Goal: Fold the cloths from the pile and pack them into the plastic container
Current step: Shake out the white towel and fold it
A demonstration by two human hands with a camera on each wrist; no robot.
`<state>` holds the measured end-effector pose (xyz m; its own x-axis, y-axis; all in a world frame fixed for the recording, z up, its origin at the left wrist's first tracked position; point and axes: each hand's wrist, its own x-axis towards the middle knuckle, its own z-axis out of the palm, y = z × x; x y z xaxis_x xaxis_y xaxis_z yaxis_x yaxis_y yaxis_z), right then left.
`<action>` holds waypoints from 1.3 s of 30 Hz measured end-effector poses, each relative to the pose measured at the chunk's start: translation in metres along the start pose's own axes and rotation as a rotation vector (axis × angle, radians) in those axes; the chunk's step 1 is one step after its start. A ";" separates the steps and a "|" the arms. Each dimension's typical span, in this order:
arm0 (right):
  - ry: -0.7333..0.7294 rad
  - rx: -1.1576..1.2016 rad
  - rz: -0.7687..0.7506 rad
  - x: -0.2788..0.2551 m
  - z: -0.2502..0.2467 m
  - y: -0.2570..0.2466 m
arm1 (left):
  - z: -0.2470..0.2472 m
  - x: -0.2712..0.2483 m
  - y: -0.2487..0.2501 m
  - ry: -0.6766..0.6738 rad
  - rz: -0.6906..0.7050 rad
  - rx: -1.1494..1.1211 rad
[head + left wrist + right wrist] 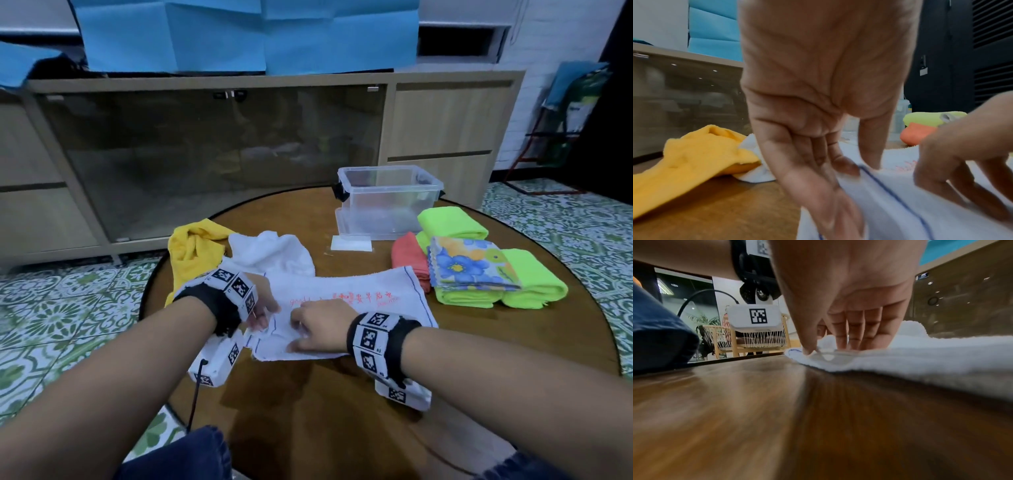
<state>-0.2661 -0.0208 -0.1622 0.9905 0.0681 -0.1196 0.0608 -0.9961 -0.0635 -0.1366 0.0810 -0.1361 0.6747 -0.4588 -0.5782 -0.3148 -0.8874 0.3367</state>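
A white towel [363,291] with red lettering and a blue stitched line lies spread across the round wooden table [342,411]. My left hand [265,310] pinches its left edge by the blue line, thumb over fingers, as the left wrist view shows [857,167]. My right hand [310,330] sits just beside it on the towel's near left part, fingers arched down. In the right wrist view its thumb and fingertips [824,347] nip a small fold at the near edge. The clear plastic container [388,202] stands open at the table's far side, nothing visible in it.
A crumpled yellow cloth [191,253] and a crumpled white cloth [270,253] lie at the far left. To the right sit folded green cloths [534,284], a coral one [409,257] and a floral one [469,263]. A white card [351,244] lies before the container.
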 end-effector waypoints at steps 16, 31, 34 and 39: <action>0.035 -0.083 -0.005 0.010 -0.010 -0.011 | 0.000 -0.019 -0.009 -0.128 -0.052 -0.054; 0.345 0.828 0.403 0.025 -0.027 0.033 | -0.024 -0.017 -0.003 0.206 0.430 -0.313; 0.343 0.870 0.367 0.026 -0.027 0.032 | -0.019 -0.012 0.001 0.355 0.483 -0.270; 0.342 0.938 0.349 0.030 -0.027 0.034 | -0.016 -0.008 0.004 0.429 0.466 -0.187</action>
<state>-0.2312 -0.0538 -0.1410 0.9256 -0.3785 -0.0024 -0.2089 -0.5057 -0.8370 -0.1328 0.0820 -0.1184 0.7142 -0.6999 -0.0069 -0.5429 -0.5602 0.6257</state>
